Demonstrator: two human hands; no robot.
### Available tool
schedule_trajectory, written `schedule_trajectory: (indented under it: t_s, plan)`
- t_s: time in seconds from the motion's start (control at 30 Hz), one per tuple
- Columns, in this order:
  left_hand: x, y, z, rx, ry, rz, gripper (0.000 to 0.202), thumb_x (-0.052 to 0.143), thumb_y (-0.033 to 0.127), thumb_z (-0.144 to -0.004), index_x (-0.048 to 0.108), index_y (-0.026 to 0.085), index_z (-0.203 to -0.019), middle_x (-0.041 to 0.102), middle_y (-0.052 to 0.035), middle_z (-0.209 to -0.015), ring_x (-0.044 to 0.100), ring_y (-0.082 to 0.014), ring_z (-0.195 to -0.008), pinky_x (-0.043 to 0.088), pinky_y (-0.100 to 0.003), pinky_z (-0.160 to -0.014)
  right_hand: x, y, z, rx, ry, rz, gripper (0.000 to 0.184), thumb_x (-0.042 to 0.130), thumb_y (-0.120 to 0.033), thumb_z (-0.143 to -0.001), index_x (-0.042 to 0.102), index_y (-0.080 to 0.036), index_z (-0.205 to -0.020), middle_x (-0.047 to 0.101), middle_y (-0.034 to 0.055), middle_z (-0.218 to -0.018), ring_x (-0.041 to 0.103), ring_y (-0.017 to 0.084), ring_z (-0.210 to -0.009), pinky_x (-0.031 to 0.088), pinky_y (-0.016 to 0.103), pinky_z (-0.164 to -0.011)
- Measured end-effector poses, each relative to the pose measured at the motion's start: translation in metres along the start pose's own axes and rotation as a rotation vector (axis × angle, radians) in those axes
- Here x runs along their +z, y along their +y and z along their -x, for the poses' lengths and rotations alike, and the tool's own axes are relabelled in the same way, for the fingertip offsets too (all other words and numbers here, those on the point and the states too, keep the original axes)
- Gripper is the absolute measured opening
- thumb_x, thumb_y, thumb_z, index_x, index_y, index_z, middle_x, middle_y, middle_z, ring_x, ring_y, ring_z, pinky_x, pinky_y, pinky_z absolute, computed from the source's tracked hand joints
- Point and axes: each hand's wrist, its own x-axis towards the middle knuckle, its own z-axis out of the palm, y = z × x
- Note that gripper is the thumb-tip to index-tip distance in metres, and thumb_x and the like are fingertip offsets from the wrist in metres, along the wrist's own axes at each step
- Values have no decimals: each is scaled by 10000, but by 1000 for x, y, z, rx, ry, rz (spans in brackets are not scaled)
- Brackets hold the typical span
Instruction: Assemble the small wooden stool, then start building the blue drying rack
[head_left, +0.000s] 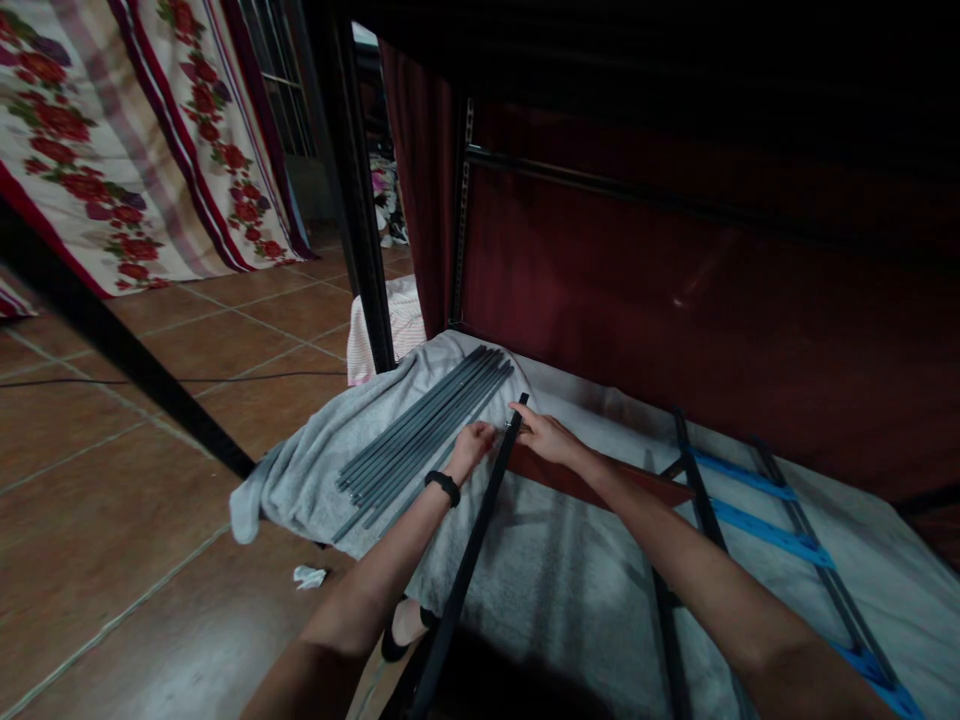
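Tiled floor (180,440) at left, grey blanket (585,560) spread under dark frame (356,200). Black bar (480,535) slanted over blanket, upper end between both hands. Right hand (551,438) at that end, index finger extended across it, can't tell if gripping. Left hand (472,448) just beside bar, fingers curled near small metal bolt (509,424), contact unclear. Grey rods (420,430) bunched left of bar; blue bands (772,530) at right.

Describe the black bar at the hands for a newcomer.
Find the grey blanket before the dark red backdrop, then the grey rods lying on it. Just right of them, the black bar slants to the picture's bottom edge, right hand at its upper end. It's darker and thicker than the rods, without the blue strips seen farther right.
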Motion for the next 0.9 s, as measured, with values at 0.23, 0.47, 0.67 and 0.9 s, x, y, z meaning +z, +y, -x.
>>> schedule_trajectory:
  t_s: [0.23,0.47,0.67,0.9]
  plan:
    - [15,49,12,10,-45,199,368,770,477,-712,612,146,-691,593,-10,-593,493,-92,-515,373,-218,-519,2,2,-1,8,-5,-58,693,591,-259,-889,339,-206,-1533,737,59,-1034,676,214,-969,473,276,-815]
    - [19,55,19,222,-65,113,164,731,264,-722,617,151,-758,615,-4,-700,557,-114,-665,447,-228,-665,2,0,0,19,4,-24,714,605,-251,-883,329,-208,-1539,739,64,-1026,677,223,-976,462,276,-809]
    - [15,49,18,98,-2,187,269,735,385,-751,620,148,-806,612,-1,-660,537,-111,-588,411,-235,-593,5,1,-2,34,4,-18,720,598,-278,-884,322,-197,-1544,733,61,-980,671,216,-891,456,264,-758]
    - [13,53,18,117,-108,161,238,770,307,-713,630,140,-810,639,-12,-681,571,-112,-620,432,-226,-613,4,1,-2,40,9,-13,714,600,-273,-882,331,-208,-1540,728,53,-967,672,208,-907,454,252,-766]
